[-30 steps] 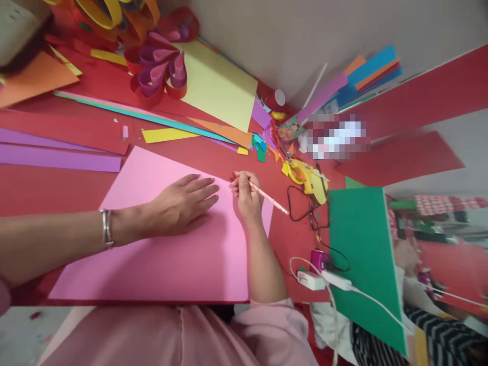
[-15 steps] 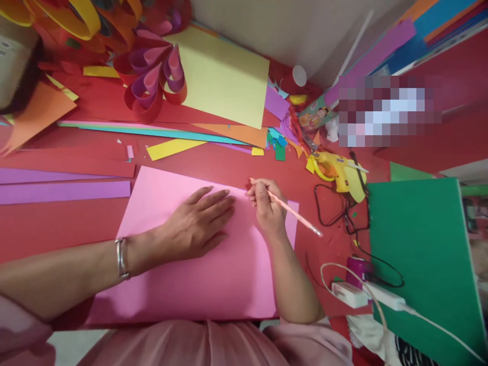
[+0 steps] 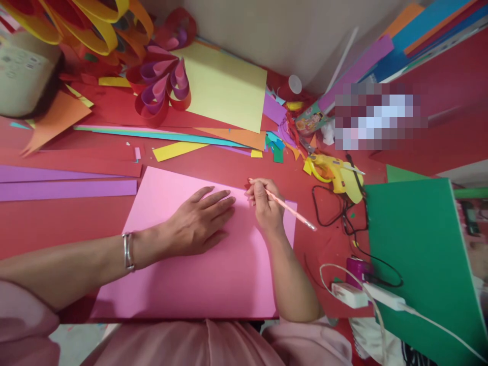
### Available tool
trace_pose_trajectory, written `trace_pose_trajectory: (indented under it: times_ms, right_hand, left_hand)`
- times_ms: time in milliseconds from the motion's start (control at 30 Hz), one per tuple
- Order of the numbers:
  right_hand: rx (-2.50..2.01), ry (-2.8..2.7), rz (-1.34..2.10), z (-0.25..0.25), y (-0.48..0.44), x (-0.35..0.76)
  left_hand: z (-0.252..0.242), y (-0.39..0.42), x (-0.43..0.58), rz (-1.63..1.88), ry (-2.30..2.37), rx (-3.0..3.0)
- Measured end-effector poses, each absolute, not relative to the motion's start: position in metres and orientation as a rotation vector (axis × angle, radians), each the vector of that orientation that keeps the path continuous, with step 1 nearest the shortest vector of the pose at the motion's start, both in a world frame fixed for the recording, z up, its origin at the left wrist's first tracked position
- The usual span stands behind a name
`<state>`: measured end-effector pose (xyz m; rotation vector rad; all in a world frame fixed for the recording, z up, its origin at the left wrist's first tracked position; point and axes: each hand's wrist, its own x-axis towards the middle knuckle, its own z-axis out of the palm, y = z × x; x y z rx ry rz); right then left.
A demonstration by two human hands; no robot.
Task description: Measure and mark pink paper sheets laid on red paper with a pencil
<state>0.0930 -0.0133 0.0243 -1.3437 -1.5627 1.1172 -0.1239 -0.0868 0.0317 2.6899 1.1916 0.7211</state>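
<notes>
Head view: left hand spread flat on pink sheet, at near edge of surface; right hand grips pencil by sheet's far edge. Firm left palm, light pencil pressure should help.

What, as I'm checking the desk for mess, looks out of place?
Mostly the black cord: it lies in untidy, crossing loops near the yellow glue gun. Small paper scraps lie scattered left of that gun. The pink sheet looks flat and undamaged.

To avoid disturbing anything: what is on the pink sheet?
The left hand and, near its far edge, the right hand holding a pencil. Whatever they cover is hidden.
</notes>
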Motion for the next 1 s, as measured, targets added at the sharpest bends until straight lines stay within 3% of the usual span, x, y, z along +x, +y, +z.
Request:
trace_pose_trajectory:
  times_ms: [1000]
  right_hand:
    - [-1.342, -1.556, 1.130, 0.0257, -0.0129, 0.0928]
  left_hand:
    - [0.0276, -0.0877, -0.1249, 0.738, 1.180, 2.662]
